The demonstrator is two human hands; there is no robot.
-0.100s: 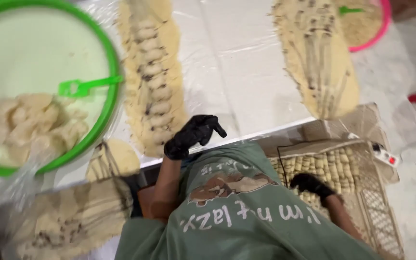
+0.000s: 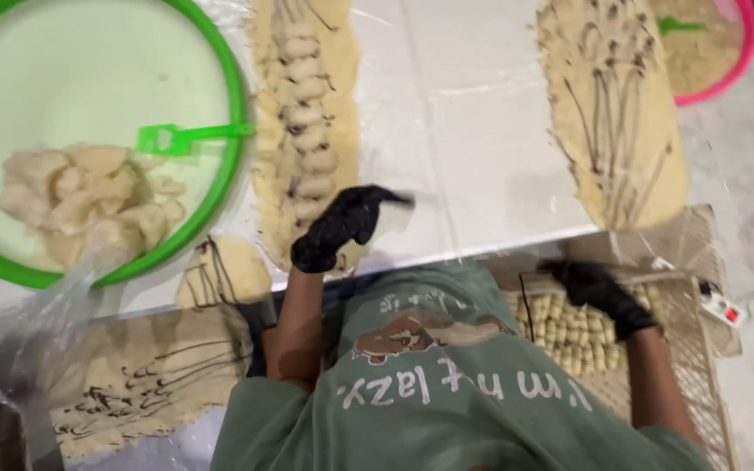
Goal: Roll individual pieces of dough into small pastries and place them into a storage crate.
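Pink bowl (image 2: 726, 61) beside right dough strip (image 2: 617, 113): cut off by the frame edge. Left hand (image 2: 342, 225): fingertips motion-blurred. Right hand (image 2: 602, 292): grip indeterminable.

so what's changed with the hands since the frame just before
Very little. The left hand has dipped slightly toward the row of dough pieces, its fingers now blurred. The right hand sits a touch further over the tray of rolled pieces. Nothing was picked up or released. The green basin is unchanged.
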